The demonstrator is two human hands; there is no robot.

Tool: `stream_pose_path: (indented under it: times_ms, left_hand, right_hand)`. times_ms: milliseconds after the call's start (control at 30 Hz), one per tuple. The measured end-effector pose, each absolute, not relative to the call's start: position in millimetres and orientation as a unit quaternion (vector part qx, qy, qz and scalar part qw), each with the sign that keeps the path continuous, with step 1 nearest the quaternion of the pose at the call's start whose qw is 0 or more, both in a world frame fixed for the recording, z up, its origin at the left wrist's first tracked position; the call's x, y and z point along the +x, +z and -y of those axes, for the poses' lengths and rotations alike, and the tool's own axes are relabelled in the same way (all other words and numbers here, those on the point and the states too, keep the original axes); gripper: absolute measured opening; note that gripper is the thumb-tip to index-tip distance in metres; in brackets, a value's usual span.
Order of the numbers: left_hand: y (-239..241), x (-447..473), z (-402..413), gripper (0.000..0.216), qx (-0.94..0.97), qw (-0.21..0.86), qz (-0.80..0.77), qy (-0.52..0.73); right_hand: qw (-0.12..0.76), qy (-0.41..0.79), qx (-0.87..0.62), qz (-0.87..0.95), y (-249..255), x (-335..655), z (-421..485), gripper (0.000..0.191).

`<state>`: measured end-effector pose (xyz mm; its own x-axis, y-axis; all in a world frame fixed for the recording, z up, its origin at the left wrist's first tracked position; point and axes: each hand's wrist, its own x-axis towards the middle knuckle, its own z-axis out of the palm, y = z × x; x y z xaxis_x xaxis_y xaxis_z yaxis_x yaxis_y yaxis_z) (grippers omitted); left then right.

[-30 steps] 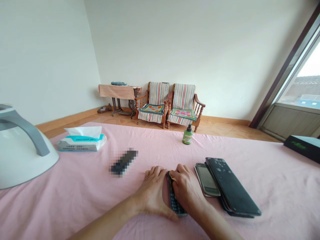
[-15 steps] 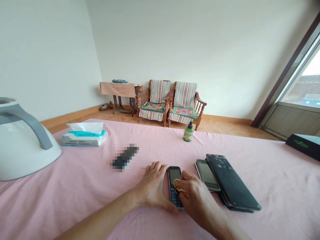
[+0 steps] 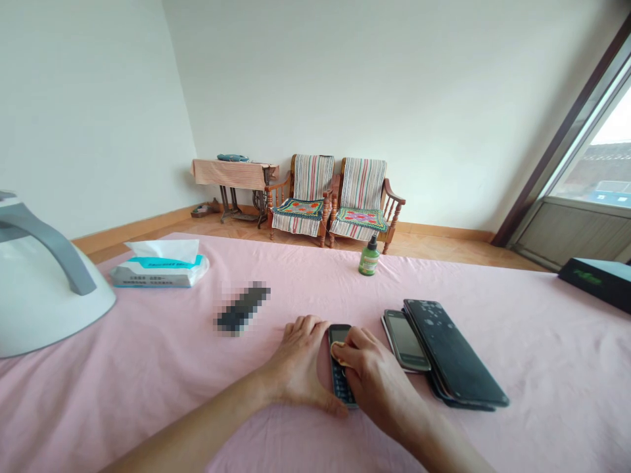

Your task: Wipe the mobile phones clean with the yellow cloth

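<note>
A dark keypad phone (image 3: 339, 381) lies face up on the pink tablecloth (image 3: 276, 437). My left hand (image 3: 298, 365) steadies it from the left, fingers by its top end and thumb at its bottom edge. Pinched in my right hand (image 3: 372, 368) is a small yellowish cloth (image 3: 339, 355), pressed on the phone between screen and keys. That hand covers the phone's right side. Just right of it rests a grey touchscreen phone (image 3: 408, 341), beside a larger black phone (image 3: 456, 351) with worn patches, which lies on top of another dark flat thing.
A blurred-out dark object (image 3: 242, 307) lies left of my hands. Farther off stand a tissue pack (image 3: 160, 270), a white kettle (image 3: 54, 289) and a green spray bottle (image 3: 369, 259). A black box (image 3: 594, 282) sits at the right edge. Two chairs (image 3: 362, 190) are beyond the table.
My right hand has slid slightly up and left across the phone with the cloth. My left hand keeps its place on the phone. The whole view has shifted a little.
</note>
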<state>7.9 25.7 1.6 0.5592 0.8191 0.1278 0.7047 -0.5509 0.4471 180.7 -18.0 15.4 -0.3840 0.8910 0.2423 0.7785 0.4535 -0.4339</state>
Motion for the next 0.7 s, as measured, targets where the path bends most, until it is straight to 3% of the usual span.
stream_pose_path:
  times_ms: [167,367,533,700]
  left_hand:
    - [3.8,8.4,-24.6,0.092,0.863,0.181,-0.446,0.152]
    - [3.0,9.0,-25.1,0.091,0.865,0.178,-0.442,0.16]
    - [1.6,8.5,-26.7,0.097,0.865,0.178,-0.445,0.15]
    - [3.1,8.5,-26.0,0.098,0.865,0.18,-0.441,0.154]
  right_hand:
    - [0.192,0.146,-0.486,0.84,18.3,183.6,19.9,0.021]
    - [0.214,0.116,-0.478,0.844,19.6,180.9,22.1,0.025]
    - [0.171,0.098,-0.508,0.839,24.6,192.5,18.8,0.028]
    - [0.2,0.123,-0.486,0.842,20.9,193.4,20.7,0.025]
